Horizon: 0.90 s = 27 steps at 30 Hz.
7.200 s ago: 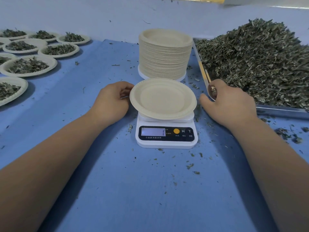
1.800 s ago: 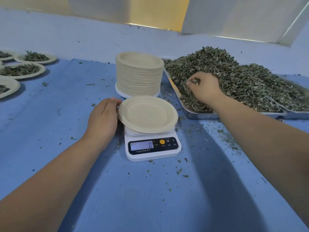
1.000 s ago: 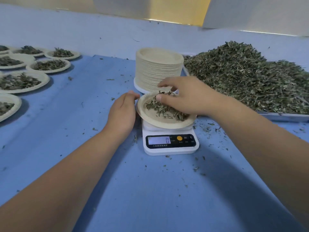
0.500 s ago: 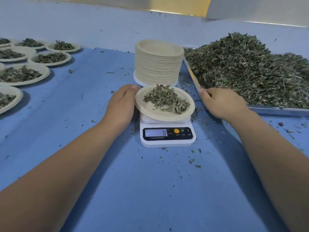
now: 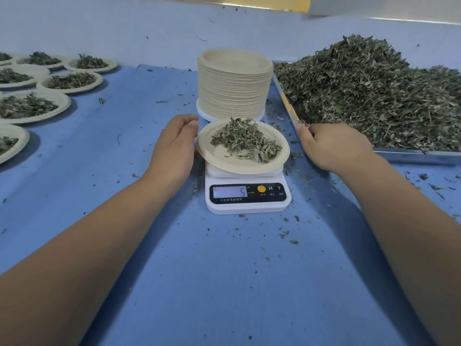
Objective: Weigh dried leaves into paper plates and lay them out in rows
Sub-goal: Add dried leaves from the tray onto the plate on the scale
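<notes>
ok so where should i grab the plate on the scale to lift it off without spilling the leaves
Best take the plate by its bare left rim, coming from the left, fingers under and thumb on top. The rim overhangs the scale, the leaves are heaped toward the middle and right, and the left hand sits beside it.

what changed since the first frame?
Right hand scooped dried leaves from the tray pile, dropped them into the plate on the scale and returned to the tray edge. Display went from 0 to 5. Left hand stayed at the plate's rim; plate stack unchanged.
</notes>
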Motion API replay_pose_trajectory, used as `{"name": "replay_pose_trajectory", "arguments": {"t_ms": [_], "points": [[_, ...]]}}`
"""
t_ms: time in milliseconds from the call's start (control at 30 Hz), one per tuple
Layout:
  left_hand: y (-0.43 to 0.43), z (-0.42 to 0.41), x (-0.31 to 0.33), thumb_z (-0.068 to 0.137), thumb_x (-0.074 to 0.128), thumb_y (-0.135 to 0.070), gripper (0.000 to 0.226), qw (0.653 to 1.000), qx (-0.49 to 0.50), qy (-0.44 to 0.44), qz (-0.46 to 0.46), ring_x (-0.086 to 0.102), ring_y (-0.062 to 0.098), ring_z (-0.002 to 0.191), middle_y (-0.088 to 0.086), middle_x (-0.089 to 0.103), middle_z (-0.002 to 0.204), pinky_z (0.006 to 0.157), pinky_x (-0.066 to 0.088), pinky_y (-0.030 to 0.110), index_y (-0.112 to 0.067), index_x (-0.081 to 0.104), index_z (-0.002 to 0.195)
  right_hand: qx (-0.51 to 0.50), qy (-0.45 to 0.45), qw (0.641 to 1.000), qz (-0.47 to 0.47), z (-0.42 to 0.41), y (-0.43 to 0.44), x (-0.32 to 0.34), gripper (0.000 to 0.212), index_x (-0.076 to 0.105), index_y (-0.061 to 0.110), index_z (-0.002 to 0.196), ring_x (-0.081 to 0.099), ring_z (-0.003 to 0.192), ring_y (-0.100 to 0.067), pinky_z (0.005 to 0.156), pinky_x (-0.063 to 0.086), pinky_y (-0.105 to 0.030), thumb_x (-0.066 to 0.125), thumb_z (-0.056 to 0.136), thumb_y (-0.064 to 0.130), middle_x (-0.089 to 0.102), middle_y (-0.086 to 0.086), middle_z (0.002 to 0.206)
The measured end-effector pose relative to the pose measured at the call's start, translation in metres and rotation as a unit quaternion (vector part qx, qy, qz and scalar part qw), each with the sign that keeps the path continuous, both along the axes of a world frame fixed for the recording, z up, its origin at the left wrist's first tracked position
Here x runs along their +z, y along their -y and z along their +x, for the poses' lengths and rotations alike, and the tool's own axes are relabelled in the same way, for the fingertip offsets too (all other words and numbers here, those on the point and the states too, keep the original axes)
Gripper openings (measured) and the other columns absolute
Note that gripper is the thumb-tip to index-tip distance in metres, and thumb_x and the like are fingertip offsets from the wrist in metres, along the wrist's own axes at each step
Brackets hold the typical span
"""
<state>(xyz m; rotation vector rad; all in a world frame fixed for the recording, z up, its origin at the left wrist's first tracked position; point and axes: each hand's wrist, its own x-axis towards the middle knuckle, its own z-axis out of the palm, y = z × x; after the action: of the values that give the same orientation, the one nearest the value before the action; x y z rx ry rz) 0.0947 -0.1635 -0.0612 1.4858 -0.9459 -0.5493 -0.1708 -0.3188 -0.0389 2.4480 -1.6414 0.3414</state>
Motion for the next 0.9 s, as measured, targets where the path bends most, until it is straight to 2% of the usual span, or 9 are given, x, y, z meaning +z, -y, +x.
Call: {"name": "replay_pose_trajectory", "arguments": {"t_ms": [100,300,567,733,900], "points": [[0.000,0.000,-0.001,0.089,0.042,-0.048,0.027,1.000,-0.002,0.003,-0.002,0.059,0.004,0.118,-0.021,0.061,0.115,0.106,0.050,0.046,-0.045,0.062,0.106,0.035,0.010,0.999,0.005,0.002,-0.001,-0.002,0.063,0.051,0.018,0.073,0.051,0.064,-0.027,0.057,0.035,-0.032,0.018,0.102,0.063,0.055,-0.008,0.071],[-0.001,0.001,-0.001,0.091,0.040,-0.047,0.034,1.000,0.004,0.009,-0.005,0.057,0.006,0.121,-0.021,0.059,0.118,0.104,0.051,0.046,-0.039,0.062,0.116,0.038,0.029,0.999,0.005,0.001,0.000,-0.002,0.063,0.052,0.018,0.071,0.051,0.062,-0.024,0.052,0.029,-0.028,0.022,0.101,0.064,0.056,-0.005,0.068],[-0.001,0.001,0.000,0.091,0.039,-0.047,0.029,1.000,0.005,0.000,-0.005,0.057,0.004,0.120,-0.024,0.057,0.118,0.103,0.053,0.044,-0.044,0.062,0.109,0.019,0.073,0.997,-0.012,0.004,-0.002,-0.003,0.060,0.052,0.014,0.068,0.048,0.058,-0.024,0.055,0.031,-0.031,0.025,0.106,0.051,0.054,-0.006,0.064],[-0.001,0.001,-0.001,0.091,0.039,-0.047,0.025,1.000,0.000,-0.003,-0.002,0.059,0.004,0.115,-0.023,0.058,0.116,0.103,0.053,0.045,-0.048,0.060,0.104,-0.006,0.161,0.986,-0.041,0.003,0.002,0.003,0.055,0.047,0.012,0.064,0.040,0.055,-0.019,0.056,0.029,-0.034,0.027,0.107,0.041,0.047,-0.005,0.061],[0.001,-0.001,-0.003,0.093,0.037,-0.046,0.032,1.000,0.019,0.005,0.001,0.061,0.008,0.115,-0.021,0.059,0.114,0.106,0.049,0.048,-0.038,0.060,0.113,-0.015,0.181,0.983,-0.001,0.004,0.001,0.011,0.056,0.049,0.010,0.067,0.045,0.060,-0.024,0.060,0.034,-0.036,0.026,0.107,0.042,0.051,-0.008,0.065]]}}
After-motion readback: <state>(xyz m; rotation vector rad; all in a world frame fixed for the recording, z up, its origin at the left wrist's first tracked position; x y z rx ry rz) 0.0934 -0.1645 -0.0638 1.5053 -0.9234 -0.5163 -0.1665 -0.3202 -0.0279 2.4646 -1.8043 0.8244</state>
